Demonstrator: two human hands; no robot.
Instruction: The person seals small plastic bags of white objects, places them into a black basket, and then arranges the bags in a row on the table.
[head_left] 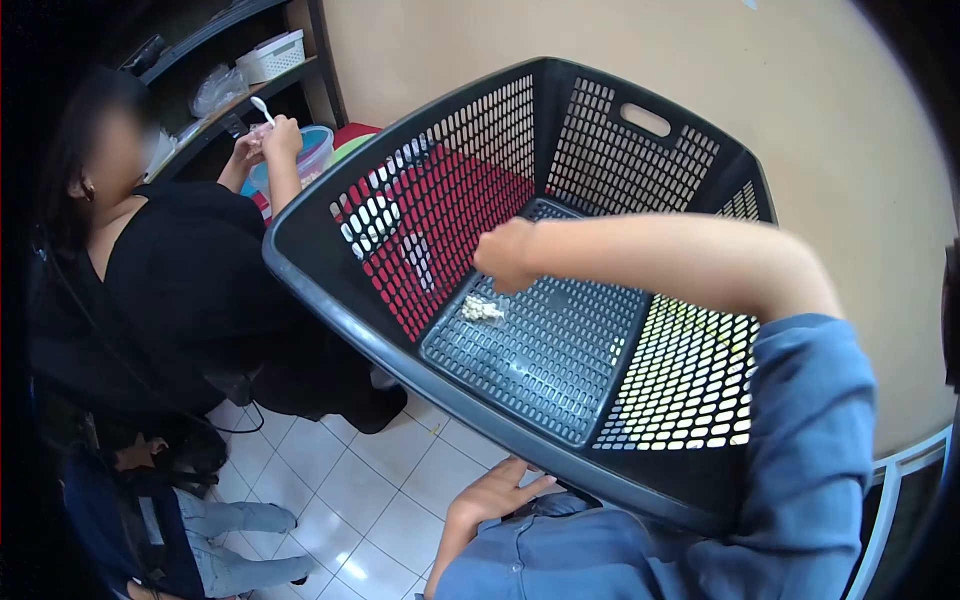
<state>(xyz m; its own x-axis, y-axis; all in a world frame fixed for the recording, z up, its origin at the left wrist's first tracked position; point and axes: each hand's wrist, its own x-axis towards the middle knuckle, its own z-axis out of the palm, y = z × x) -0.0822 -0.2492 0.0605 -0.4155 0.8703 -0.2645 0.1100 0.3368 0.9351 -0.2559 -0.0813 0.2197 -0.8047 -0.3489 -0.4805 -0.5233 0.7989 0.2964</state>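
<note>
A large black plastic basket (pixel 590 490) with slotted walls stands before me, its near rim close to my body. My right hand (pixel 507 255) reaches down inside it, fingers curled closed with their tips turned away from view. Just below that hand, a small clear bag of white pieces (pixel 482 309) lies on the basket's slotted bottom. I cannot tell whether my fingers grip part of it. Against the outside of the basket, under the near rim, my left hand (pixel 493 492) rests with fingers stretched out and apart.
At left a person in black (pixel 190 280) holds a white spoon (pixel 262 108) over a plastic tub (pixel 318 148). Lower left stands another person in jeans (pixel 235 520). Shelves carry a white basket (pixel 272 57); a beige wall (pixel 840 130) rises behind. White tiles (pixel 370 500) cover the floor.
</note>
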